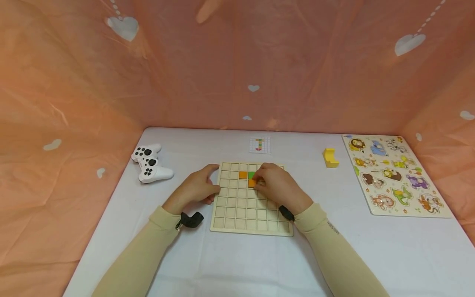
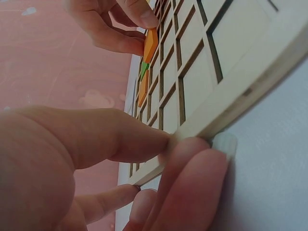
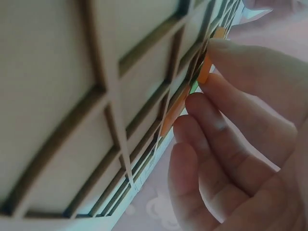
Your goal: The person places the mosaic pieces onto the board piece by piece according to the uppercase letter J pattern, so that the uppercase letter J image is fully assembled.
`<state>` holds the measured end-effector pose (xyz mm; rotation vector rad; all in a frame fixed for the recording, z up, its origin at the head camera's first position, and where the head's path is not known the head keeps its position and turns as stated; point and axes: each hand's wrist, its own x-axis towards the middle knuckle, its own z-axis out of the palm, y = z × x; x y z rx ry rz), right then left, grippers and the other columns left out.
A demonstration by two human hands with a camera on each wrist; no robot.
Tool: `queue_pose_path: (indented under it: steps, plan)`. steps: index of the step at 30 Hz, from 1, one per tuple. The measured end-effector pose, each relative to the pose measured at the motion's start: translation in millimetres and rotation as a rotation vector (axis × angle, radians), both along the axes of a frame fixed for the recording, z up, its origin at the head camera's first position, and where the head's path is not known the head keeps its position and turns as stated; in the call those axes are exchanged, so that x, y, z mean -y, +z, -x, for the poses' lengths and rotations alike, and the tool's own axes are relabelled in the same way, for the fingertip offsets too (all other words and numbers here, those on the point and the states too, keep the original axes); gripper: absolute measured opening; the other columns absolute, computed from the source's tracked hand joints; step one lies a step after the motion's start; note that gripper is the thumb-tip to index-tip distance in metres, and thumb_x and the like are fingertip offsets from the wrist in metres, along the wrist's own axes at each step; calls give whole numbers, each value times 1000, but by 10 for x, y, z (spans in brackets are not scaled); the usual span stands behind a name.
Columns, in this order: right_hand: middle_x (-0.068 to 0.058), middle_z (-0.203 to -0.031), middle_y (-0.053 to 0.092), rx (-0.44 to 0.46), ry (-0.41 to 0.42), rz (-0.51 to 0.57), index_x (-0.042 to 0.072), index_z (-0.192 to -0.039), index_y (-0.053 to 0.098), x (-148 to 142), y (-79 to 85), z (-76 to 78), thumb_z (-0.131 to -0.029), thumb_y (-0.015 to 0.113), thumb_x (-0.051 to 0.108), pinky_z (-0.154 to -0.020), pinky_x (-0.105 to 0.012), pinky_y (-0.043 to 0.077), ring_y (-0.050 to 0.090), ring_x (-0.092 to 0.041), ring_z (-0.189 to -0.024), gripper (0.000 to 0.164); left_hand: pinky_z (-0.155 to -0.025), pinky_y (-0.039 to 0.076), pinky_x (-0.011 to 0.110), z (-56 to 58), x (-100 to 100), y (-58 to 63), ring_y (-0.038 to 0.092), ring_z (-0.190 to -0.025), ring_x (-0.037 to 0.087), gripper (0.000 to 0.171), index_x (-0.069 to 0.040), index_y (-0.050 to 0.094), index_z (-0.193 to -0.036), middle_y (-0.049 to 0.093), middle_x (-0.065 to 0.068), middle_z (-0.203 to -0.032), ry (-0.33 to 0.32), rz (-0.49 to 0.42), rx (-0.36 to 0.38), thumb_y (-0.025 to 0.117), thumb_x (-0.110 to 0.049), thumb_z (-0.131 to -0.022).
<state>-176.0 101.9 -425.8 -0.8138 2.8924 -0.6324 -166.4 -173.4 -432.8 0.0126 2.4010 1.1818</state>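
Note:
A square wooden grid board (image 1: 235,214) lies on the table. My left hand (image 1: 198,184) grips its left edge, thumb and a finger right at the rim in the left wrist view. Over the upper middle of the board, my right hand (image 1: 278,184) pinches an orange tile (image 2: 150,45) between thumb and finger. That tile stands tilted at the grid, just below a green tile (image 1: 251,175). Left of the green one, another orange tile (image 1: 243,175) sits in its cell. A further orange tile (image 3: 173,113) in the right wrist view is hidden under my right hand from above.
A small gridded card (image 1: 260,144) with a coloured figure lies behind the board. A white game controller (image 1: 151,163) is at the left. To the right are a yellow block-like piece (image 1: 330,158) and an animal puzzle board (image 1: 397,177). Orange cloth (image 1: 208,82) walls the back and sides.

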Motion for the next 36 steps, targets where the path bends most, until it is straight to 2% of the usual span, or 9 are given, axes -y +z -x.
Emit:
queue_pose_path:
  steps: [13, 22, 36]
  plan:
    - [-2, -102, 71, 5, 14, 0, 10, -108, 84, 16, 4, 9, -94, 80, 15, -85, -37, 59, 62, -19, -94, 15, -62, 61, 30, -1, 6, 11, 70, -64, 19, 85, -19, 33, -169, 68, 11, -83, -5, 14, -11, 69, -11, -92]
    - [-3, -104, 73, -11, 17, 11, 9, -109, 84, -12, 19, 21, -94, 81, 15, -90, -40, 60, 64, -20, -96, 17, -63, 62, 30, 13, 4, 12, 70, -65, 19, 84, -20, 33, -169, 68, 11, -85, -7, 24, -13, 70, -12, -94]
    - [-4, -109, 74, 47, -12, 29, 8, -112, 82, -138, 56, 17, -97, 79, 23, -97, -44, 59, 67, -23, -101, 21, -63, 60, 30, 0, -9, -2, 70, -66, 20, 84, -18, 35, -169, 67, 10, -84, -18, 55, -32, 69, -13, -93]
